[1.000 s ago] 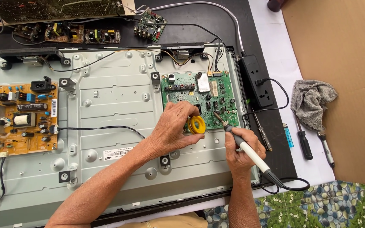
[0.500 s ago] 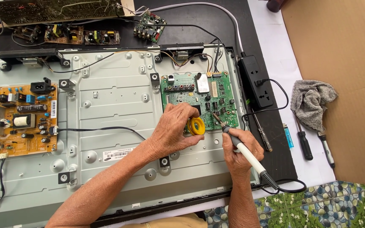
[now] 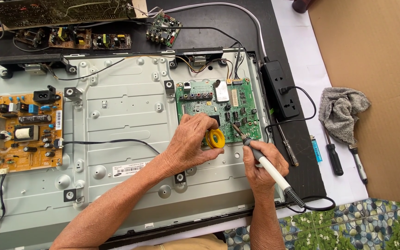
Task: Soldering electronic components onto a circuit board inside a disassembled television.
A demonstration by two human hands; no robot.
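Grey metal chassis (image 3: 126,102) spans bench; brown power board (image 3: 24,132) at left; green circuit board (image 3: 218,109) right of centre. Left hand (image 3: 193,141) closed round yellow solder spool (image 3: 216,138) at board's near edge. Right hand (image 3: 262,162) grips soldering iron (image 3: 267,169) pen-fashion, tip on board's near edge. Judgement: brace wrists on chassis; feed solder at joint; avoid neighbouring pads.

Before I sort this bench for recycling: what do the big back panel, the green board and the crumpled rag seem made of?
Back panel: likely stamped sheet metal, dull silver-grey with pressed ribs and dimples. Green board: looks like a laminate circuit board, glossy green coat, dark chips and small connectors on it. Rag: soft woven or knitted cloth, grey, matte, lying in loose folds.
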